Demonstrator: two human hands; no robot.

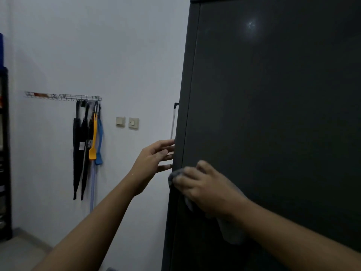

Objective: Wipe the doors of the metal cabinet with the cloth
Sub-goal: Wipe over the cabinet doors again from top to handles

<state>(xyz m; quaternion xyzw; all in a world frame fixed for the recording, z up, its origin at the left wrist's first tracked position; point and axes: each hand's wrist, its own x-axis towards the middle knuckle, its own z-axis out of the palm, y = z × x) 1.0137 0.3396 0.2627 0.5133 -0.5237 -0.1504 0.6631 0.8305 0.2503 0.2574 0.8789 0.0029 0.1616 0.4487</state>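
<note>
Cloth (175,176) sat bunched under your right hand (207,186), its fingers (187,179) curled over it, pressing it to the cabinet door (273,114) near the left edge; your left hand (156,159), fingers spread, touched that edge, probably steadying the door

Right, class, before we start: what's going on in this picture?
A person is wiping a dark metal door. The right hand holds a grey cloth against the door near its left edge, low in the frame and blurred by motion. The left hand, fingers straight, rests at that same edge, apparently steadying the door. Most of the door lies above the cloth.
</note>
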